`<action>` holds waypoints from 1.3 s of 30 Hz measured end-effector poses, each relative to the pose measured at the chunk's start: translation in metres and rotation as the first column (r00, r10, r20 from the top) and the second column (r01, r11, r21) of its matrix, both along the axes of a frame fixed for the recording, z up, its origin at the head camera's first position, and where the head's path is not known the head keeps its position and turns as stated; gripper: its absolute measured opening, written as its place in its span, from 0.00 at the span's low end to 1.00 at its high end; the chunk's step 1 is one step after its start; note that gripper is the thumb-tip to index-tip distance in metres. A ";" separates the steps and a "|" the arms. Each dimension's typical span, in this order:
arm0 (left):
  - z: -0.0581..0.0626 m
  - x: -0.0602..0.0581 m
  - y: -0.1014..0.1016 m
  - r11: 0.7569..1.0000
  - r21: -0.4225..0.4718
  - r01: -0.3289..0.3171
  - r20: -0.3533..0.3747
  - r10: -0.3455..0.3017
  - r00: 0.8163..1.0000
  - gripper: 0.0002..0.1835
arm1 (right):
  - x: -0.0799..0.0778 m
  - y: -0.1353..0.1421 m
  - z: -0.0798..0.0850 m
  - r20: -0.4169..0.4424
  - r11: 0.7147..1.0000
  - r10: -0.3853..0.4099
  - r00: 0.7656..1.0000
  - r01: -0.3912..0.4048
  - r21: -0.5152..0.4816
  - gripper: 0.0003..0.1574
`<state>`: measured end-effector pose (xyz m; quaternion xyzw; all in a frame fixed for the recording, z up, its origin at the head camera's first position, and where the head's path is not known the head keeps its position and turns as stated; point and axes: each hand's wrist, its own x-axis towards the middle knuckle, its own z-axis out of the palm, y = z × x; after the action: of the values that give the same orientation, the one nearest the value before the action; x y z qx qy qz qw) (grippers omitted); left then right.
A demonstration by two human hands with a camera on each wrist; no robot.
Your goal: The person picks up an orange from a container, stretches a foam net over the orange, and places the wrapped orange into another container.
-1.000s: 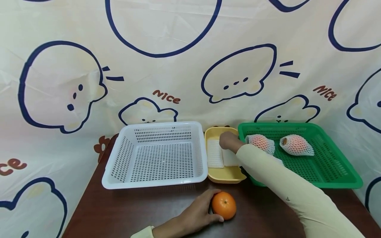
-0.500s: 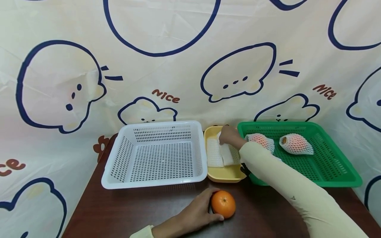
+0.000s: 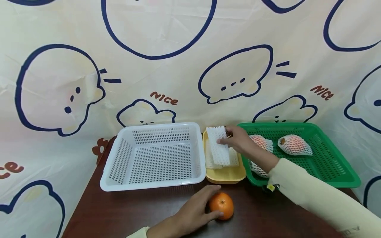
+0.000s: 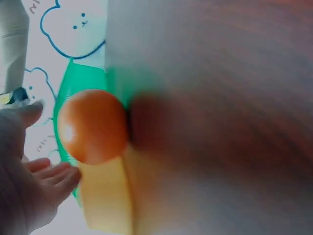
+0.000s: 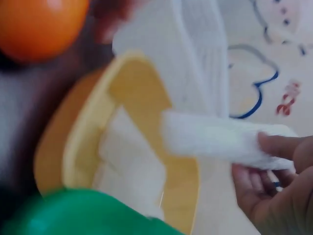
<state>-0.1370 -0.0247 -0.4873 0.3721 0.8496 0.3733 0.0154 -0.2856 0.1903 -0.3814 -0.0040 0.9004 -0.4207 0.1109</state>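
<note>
My right hand [image 3: 240, 140] pinches a white foam net sleeve [image 3: 218, 154] between thumb and fingers, above the yellow basket [image 3: 226, 179]. In the right wrist view the sleeve [image 5: 210, 136] is flat and sticks out over the basket. More white foam sleeves [image 3: 234, 158] lie inside that basket. On the dark table, an orange [image 3: 225, 201] sits beside my left hand [image 3: 189, 211], whose fingers are spread loosely around its left side. The left wrist view shows a gap between the thumb and fingers of this hand and the orange [image 4: 93, 128].
A white perforated basket [image 3: 160, 163] stands left of the yellow one. The green basket [image 3: 327, 162] on the right holds net-wrapped fruits, one [image 3: 294, 144] toward the back and others [image 3: 258, 169] along its left side. A patterned cloth [image 3: 184, 76] hangs behind the table [image 3: 134, 208].
My right hand has lifted a foam sleeve up out of the yellow basket, and its forearm has drawn back to the right. The left hand's fingers have loosened at the orange, which stays in place.
</note>
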 end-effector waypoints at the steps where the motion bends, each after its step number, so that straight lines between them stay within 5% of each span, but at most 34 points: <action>1: 0.004 0.002 0.000 0.999 0.031 0.009 -0.085 -0.006 0.996 0.33 | 0.008 0.001 0.002 -0.026 0.999 0.006 1.000 -0.007 -0.032 0.24; 4: 0.020 0.002 0.003 0.985 0.175 0.008 -0.324 0.050 0.945 0.26 | 0.031 0.005 0.007 -0.099 0.995 0.043 0.994 -0.052 -0.083 0.24; 6: 0.032 -0.004 0.006 0.956 0.290 -0.036 -0.375 0.148 0.915 0.25 | 0.046 0.008 0.010 -0.146 0.989 0.080 0.986 -0.096 -0.110 0.25; 9: 0.049 -0.013 0.009 0.888 0.437 -0.145 -0.215 0.260 0.941 0.24 | 0.066 0.010 0.012 -0.178 0.972 0.119 0.977 -0.151 -0.182 0.24; 11: 0.060 -0.018 0.009 0.849 0.488 -0.205 -0.054 0.264 0.963 0.24 | 0.078 0.010 0.010 -0.201 0.954 0.148 0.968 -0.193 -0.229 0.22; 14: 0.071 -0.022 0.008 0.810 0.527 -0.255 0.131 0.219 0.967 0.22 | 0.091 0.008 0.005 -0.230 0.921 0.168 0.958 -0.236 -0.311 0.20; 20: 0.073 -0.025 0.011 0.769 0.562 -0.306 0.232 0.208 0.950 0.12 | 0.102 0.004 -0.003 -0.288 0.881 0.155 0.945 -0.265 -0.393 0.18; 26: 0.068 -0.025 0.013 0.766 0.556 -0.324 0.212 0.247 0.946 0.08 | 0.108 0.003 -0.009 -0.311 0.900 0.140 0.940 -0.252 -0.356 0.16; 34: 0.065 -0.022 0.014 0.769 0.579 -0.270 0.210 0.179 0.961 0.08 | 0.113 0.002 -0.015 -0.341 0.922 0.118 0.933 -0.230 -0.311 0.16; 39: 0.062 -0.023 0.014 0.791 0.564 -0.239 0.130 0.201 0.971 0.08 | 0.117 0.004 -0.016 -0.357 0.918 0.134 0.925 -0.251 -0.308 0.16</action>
<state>-0.1595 -0.0106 -0.4258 0.2462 0.7335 0.6231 -0.1144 -0.1683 0.1946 -0.3978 -0.1834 0.8126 -0.5532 -0.0017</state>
